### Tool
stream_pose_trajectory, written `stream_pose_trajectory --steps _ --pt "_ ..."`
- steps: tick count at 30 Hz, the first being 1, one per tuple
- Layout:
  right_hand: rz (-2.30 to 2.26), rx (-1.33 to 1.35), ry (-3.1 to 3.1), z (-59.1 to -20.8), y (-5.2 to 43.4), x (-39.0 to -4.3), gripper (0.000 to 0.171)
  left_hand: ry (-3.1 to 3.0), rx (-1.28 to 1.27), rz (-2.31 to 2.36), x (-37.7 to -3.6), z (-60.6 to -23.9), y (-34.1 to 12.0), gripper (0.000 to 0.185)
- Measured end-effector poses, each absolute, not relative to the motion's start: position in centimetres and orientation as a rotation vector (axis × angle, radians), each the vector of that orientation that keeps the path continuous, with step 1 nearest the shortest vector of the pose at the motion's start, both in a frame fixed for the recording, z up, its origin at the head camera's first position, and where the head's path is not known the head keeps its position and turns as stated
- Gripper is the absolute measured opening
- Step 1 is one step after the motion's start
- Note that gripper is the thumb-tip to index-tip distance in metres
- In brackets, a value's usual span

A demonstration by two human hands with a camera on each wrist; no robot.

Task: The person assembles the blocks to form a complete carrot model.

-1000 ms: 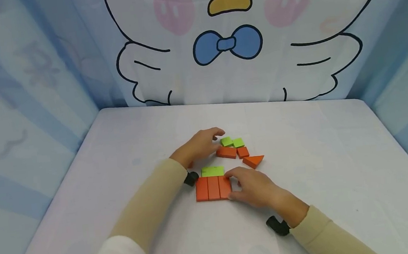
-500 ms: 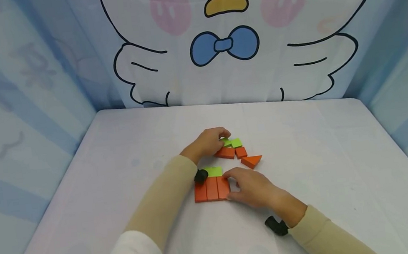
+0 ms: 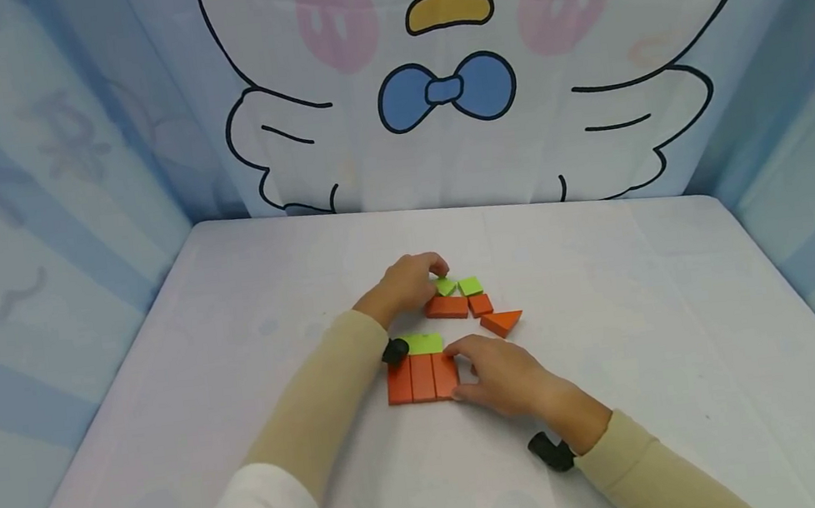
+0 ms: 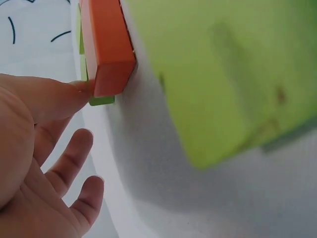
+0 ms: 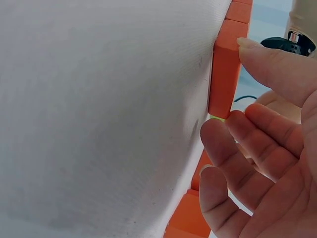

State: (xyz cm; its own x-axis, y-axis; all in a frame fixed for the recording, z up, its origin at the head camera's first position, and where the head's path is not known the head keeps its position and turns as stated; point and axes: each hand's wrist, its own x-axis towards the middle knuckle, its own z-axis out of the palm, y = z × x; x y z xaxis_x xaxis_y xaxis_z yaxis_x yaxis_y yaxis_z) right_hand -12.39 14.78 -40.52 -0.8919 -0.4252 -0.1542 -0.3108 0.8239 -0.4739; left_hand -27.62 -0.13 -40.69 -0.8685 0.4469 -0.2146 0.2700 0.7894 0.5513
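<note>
My left hand [image 3: 405,283] reaches to the back of the loose blocks. Its thumb and index finger pinch a small green block [image 3: 445,286], partly hidden by the fingers; in the left wrist view an orange rectangular block [image 4: 111,54] stands in front of it. Three orange blocks [image 3: 422,378] lie side by side, with a long green block [image 3: 425,343] against their far ends. My right hand [image 3: 504,373] holds the rightmost orange block [image 5: 227,69] of this row between thumb and index finger, one at each end. Its other fingers are loosely bent.
Beside the left hand lie a second small green block [image 3: 470,286], a small orange block [image 3: 480,304] and an orange triangular block [image 3: 502,324]. All rest on a white table [image 3: 608,290]. Printed curtains [image 3: 32,204] enclose its back and sides.
My left hand moved right to the small green blocks, then drew slightly back left. The green block shifted left with it, and a gap opened between the two. The right hand stayed in place.
</note>
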Motion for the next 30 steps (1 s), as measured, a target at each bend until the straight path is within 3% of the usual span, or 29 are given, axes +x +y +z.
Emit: stream_pose_trajectory --steps 7,18,30 --pt "-0.639 -0.539 2.759 -40.49 14.67 -12.37 0.052 2.741 0.511 0.57 -27.53 -40.31 -0.75 0.029" --pt "-0.638 -0.556 2.771 -40.61 14.68 -12.44 0.051 2.586 0.559 0.693 -27.61 -40.2 -1.12 0.044" --pt "-0.661 -0.583 2.76 -40.68 14.88 -12.42 0.051 2.591 0.582 0.65 -27.65 -40.06 -1.09 0.042"
